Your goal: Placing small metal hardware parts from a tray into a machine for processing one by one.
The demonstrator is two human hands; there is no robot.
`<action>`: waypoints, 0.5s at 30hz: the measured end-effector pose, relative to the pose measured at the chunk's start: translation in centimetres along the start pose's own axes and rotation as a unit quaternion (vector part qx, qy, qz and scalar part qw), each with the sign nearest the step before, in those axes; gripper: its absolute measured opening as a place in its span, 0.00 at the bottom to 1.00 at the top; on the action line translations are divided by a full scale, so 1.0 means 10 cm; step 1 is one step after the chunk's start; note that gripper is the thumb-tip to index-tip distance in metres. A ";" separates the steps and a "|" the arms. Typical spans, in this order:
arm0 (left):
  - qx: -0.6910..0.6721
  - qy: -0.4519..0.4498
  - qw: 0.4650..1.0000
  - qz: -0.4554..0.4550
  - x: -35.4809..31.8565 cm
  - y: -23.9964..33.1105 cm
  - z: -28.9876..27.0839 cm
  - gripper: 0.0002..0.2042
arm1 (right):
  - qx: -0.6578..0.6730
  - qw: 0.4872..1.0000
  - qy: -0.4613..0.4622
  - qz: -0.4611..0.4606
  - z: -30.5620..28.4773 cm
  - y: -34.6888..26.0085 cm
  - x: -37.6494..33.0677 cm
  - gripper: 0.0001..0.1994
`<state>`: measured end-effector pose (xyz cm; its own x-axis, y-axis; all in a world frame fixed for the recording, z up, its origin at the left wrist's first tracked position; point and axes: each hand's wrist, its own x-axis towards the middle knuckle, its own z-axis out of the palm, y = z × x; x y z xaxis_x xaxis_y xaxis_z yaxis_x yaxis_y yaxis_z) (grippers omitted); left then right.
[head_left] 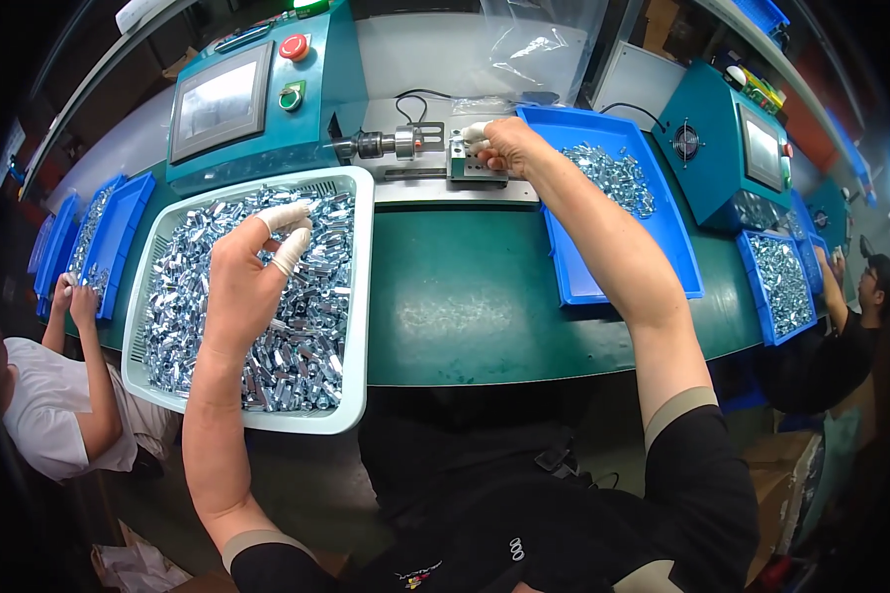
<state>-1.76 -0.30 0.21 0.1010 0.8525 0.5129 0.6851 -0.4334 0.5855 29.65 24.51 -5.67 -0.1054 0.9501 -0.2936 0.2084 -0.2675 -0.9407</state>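
Small shiny silver metal fittings fill the white perforated plastic basket that sits at about eight o'clock on the green worktable. The left hand hovers over this heap, its fingers loosely curled, with white-taped fingertips bent toward each other; whether they pinch a piece cannot be told. The right hand reaches to twelve o'clock, fingers drawn together on the small grey metal fixture block, taped fingertips touching its top; any part between them is hidden. Just at nine o'clock from that block stands a horizontal silver spindle with a chuck, coming out of the teal machine housing with a grey touchscreen, a red round button and a green button. At two o'clock lies a shallow blue plastic tray, holding a smaller pile of similar silver pieces in its far half. Another person in a white shirt works at the far nine o'clock edge.
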 end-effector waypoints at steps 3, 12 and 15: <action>0.005 -0.001 1.000 -0.002 0.00 -0.01 0.02 0.12 | -0.015 1.000 0.008 0.010 -0.02 -0.02 0.05 0.12; 0.007 0.006 1.000 0.004 0.01 -0.02 0.02 0.13 | -0.053 0.998 0.022 0.021 0.07 0.01 0.07 0.11; 0.009 0.007 1.000 -0.001 -0.01 -0.03 0.02 0.13 | -0.052 0.998 0.037 0.018 0.15 0.00 0.05 0.12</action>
<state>-1.83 -0.22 -0.10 0.0891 0.8494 0.5202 0.6988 -0.4254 0.5750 28.17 24.75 -6.11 -0.0242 0.9504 -0.3102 0.3103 -0.2878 -0.9060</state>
